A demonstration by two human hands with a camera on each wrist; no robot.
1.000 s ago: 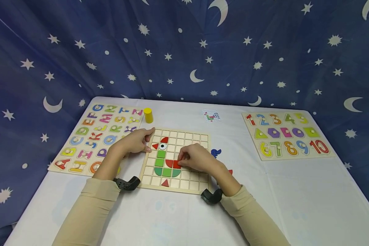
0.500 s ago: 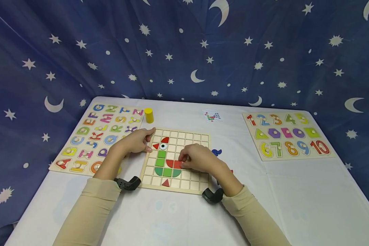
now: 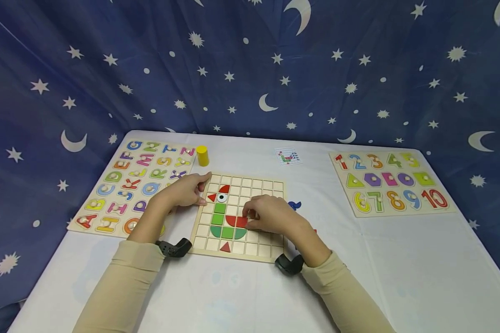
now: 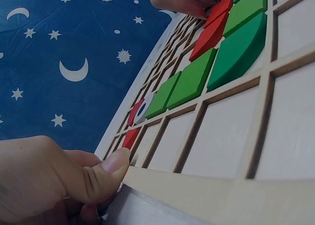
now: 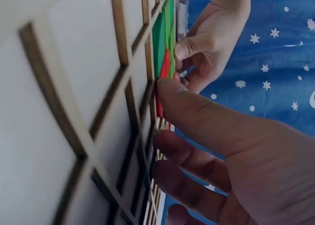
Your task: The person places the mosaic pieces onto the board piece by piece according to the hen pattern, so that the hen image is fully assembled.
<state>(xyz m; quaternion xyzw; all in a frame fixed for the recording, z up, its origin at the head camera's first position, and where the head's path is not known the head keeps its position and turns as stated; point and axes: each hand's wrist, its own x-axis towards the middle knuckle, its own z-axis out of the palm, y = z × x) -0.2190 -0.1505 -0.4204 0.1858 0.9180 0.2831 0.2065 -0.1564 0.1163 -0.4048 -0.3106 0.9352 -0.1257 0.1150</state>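
Observation:
A wooden grid board lies before me with flat colored tiles in some cells. My left hand grips its left rim, the thumb on top. My right hand pinches a red square tile at its cell, between thumb and index finger. Left of it sits a red quarter-circle tile. Green square tiles and dark green rounded tiles stand beside and below. Near the top are a round eye tile and a red triangle. Another red triangle lies lower down.
A letter puzzle lies at the left, and a number puzzle at the right. Behind the board are a yellow cylinder and a pattern card. Blue pieces lie right of the board, partly behind my right hand.
The red square shows more fully beside the red quarter-circle as my right fingers shift slightly to its right edge. My left hand stays on the rim.

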